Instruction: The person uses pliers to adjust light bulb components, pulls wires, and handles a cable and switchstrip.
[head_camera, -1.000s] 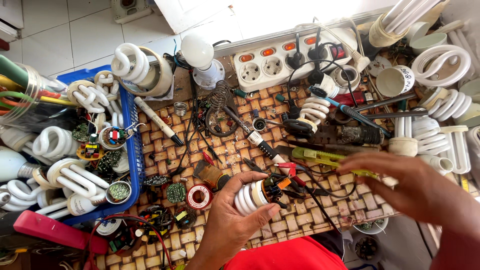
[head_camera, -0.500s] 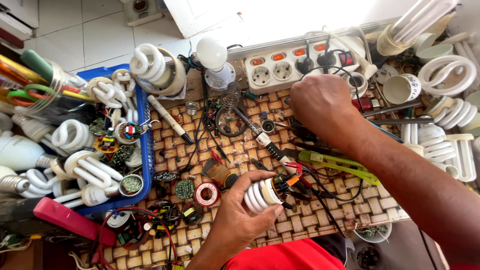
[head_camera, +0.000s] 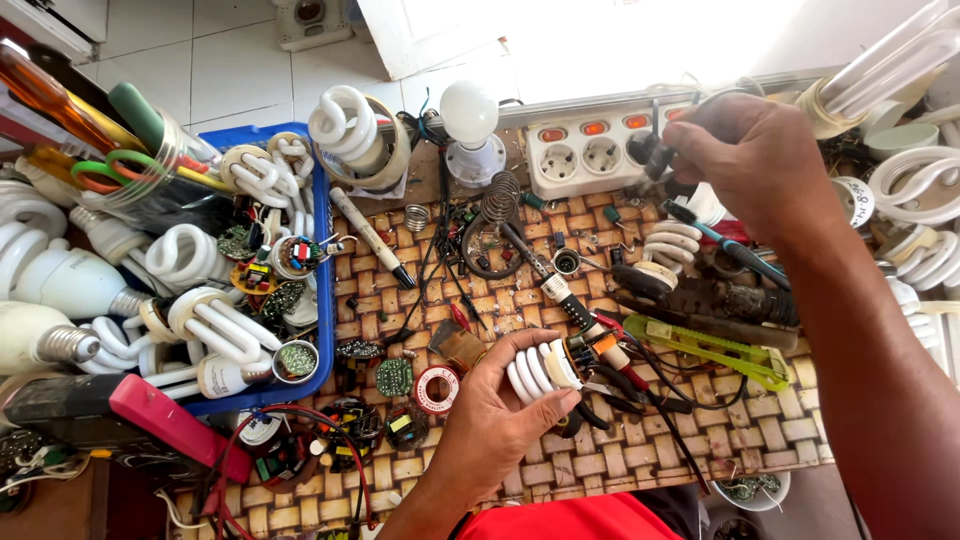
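Observation:
My left hand (head_camera: 495, 415) holds a white spiral lamp (head_camera: 537, 368) low over the woven mat, with its open base and loose wires pointing right. My right hand (head_camera: 755, 160) is raised at the white power strip (head_camera: 590, 152) at the back, fingers pinched on a black plug (head_camera: 652, 152) over the strip's right sockets. A soldering iron (head_camera: 545, 265) lies on its coil stand between the two hands.
A blue tray (head_camera: 325, 300) of spiral lamps and circuit boards fills the left. A yellow-green utility knife (head_camera: 715, 350), a solder reel (head_camera: 436, 388), a marker (head_camera: 372, 238), a white bulb (head_camera: 470, 112) and loose lamps crowd the mat and the right edge.
My right hand has gone from near the lamp up and away to the power strip and closed on the black plug. My left hand has kept the spiral lamp almost still.

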